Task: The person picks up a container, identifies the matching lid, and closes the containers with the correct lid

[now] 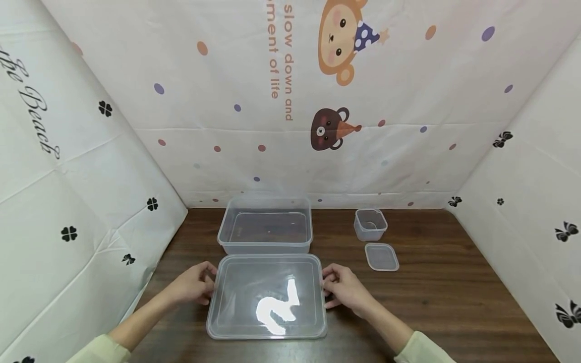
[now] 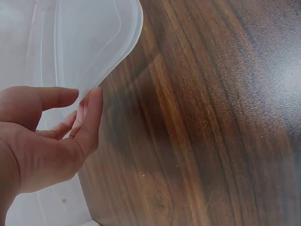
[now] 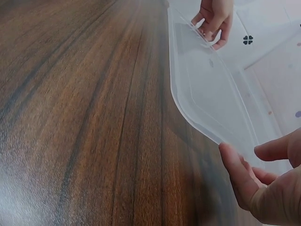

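Observation:
A large clear plastic lid (image 1: 245, 287), rectangular with rounded corners, lies flat in front of me close over the table, catching a bright reflection. My left hand (image 1: 195, 285) holds its left edge, fingertips and thumb bent at the rim. At the opposite edge my right hand (image 1: 343, 287) holds the lid the same way. In the right wrist view, the thumb (image 3: 275, 149) of the right hand overlaps the lid while the fingers sit at its outer rim. Just behind the lid stands a large clear rectangular container (image 1: 268, 249), its top uncovered.
Toward the back right stands a small clear container (image 1: 369, 235), uncovered, with a small square lid (image 1: 382, 258) lying in front of it. The brown wood-grain table (image 1: 436, 287) is bordered by white printed sheets (image 1: 254, 161) at the back and both sides.

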